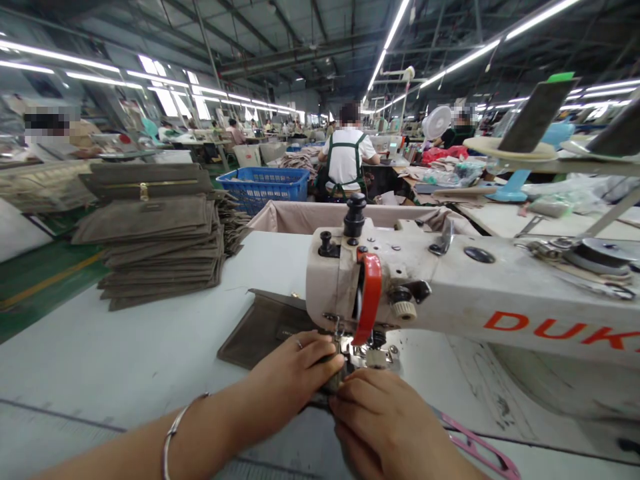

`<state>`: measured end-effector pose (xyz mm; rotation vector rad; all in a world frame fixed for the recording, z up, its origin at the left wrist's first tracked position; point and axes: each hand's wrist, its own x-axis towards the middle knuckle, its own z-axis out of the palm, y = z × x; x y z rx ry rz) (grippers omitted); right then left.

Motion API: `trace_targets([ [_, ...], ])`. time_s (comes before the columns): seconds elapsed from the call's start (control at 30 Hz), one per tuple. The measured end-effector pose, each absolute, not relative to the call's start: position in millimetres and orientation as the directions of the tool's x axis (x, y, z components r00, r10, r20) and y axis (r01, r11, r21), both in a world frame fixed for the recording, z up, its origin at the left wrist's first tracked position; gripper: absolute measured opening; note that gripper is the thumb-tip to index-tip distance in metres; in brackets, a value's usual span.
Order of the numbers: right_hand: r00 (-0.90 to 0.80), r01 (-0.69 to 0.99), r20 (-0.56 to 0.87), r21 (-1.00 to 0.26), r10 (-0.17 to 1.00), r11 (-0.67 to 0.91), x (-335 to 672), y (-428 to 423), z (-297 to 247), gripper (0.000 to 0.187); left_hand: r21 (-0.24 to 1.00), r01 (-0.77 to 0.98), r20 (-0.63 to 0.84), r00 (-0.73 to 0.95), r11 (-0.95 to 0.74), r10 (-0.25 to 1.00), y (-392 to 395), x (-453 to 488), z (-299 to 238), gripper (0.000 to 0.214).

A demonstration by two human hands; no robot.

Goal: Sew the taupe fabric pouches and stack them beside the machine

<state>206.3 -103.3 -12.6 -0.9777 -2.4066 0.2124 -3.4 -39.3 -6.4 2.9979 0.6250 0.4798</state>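
My left hand (287, 373) and my right hand (375, 420) meet just in front of the needle area of a white industrial sewing machine (465, 283), whose arm reads "DUK" in orange. Both pinch the edge of a flat grey-brown fabric piece (263, 330), which lies on the white table and runs under the presser foot. The needle and foot are partly hidden behind my fingers. A red guard (369, 300) hangs on the machine head above my hands. My left wrist wears a thin silver bangle.
A tall stack of similar grey-brown flat pieces (155, 250) lies on the table to the left. Behind the machine stands a fabric-lined bin (320, 217), then a blue plastic basket (263, 187). A co-worker in a green apron (346, 157) sits beyond. A pink strap (475, 447) lies at lower right.
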Motion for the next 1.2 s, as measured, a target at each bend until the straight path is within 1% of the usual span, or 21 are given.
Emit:
trace_targets([
  [0.1, -0.59, 0.6, 0.401, -0.363, 0.701, 0.713, 206.2, -103.0, -11.7, 0.023, 0.135, 0.393, 0.286, 0.863, -0.909, 0.416, -44.7, -6.5, -5.5, 0.034],
  [0.27, -0.573, 0.56, 0.407, -0.439, 0.711, 0.702, 212.4, -103.2, -2.1, 0.023, 0.13, 0.321, 0.29, 0.892, -0.938, 0.346, -53.0, -13.0, -0.5, 0.028],
  [0.37, -0.525, 0.588, 0.39, -0.477, 0.757, 0.653, 219.6, -104.0, 3.6, 0.021, 0.153, 0.316, 0.314, 0.883, -0.936, 0.349, -52.4, -12.9, 2.5, 0.026],
  [0.5, -0.545, 0.617, 0.338, -0.458, 0.767, 0.64, 224.5, -104.4, 3.5, 0.021, 0.19, 0.348, 0.324, 0.861, -0.918, 0.393, -50.9, -9.3, 4.2, 0.019],
  [0.6, -0.553, 0.627, 0.303, -0.462, 0.776, 0.627, 223.5, -104.0, 1.9, 0.023, 0.204, 0.37, 0.307, 0.855, -0.906, 0.418, -51.1, -7.1, 4.7, 0.02],
  [0.77, -0.548, 0.621, 0.305, -0.475, 0.779, 0.623, 220.1, -104.4, 3.2, 0.029, 0.206, 0.364, 0.41, 0.811, -0.908, 0.418, -52.9, -5.4, 6.6, 0.02],
  [0.83, -0.555, 0.625, 0.285, -0.477, 0.782, 0.618, 219.3, -105.3, 4.4, 0.027, 0.223, 0.366, 0.413, 0.804, -0.904, 0.427, -53.7, -5.3, 6.3, 0.02],
  [0.93, -0.563, 0.622, 0.253, -0.497, 0.787, 0.605, 219.8, -106.0, 5.8, 0.021, 0.242, 0.381, 0.374, 0.812, -0.892, 0.448, -54.2, -5.4, 4.8, 0.022],
  [1.0, -0.556, 0.613, 0.265, -0.509, 0.788, 0.604, 220.9, -105.4, 5.9, 0.019, 0.239, 0.39, 0.354, 0.818, -0.889, 0.454, -54.2, -5.3, 4.6, 0.022],
  [1.1, -0.534, 0.618, 0.293, -0.505, 0.793, 0.602, 221.9, -103.2, 4.8, 0.022, 0.217, 0.375, 0.36, 0.827, -0.901, 0.431, -54.1, -4.8, 5.7, 0.026],
  [1.13, -0.524, 0.629, 0.298, -0.496, 0.798, 0.599, 221.7, -102.4, 4.4, 0.024, 0.223, 0.373, 0.369, 0.823, -0.901, 0.432, -54.3, -4.6, 6.1, 0.026],
  [1.2, -0.515, 0.652, 0.296, -0.474, 0.804, 0.592, 220.7, -101.0, 3.7, 0.028, 0.259, 0.399, 0.393, 0.789, -0.88, 0.473, -55.1, -4.2, 6.2, 0.023],
])
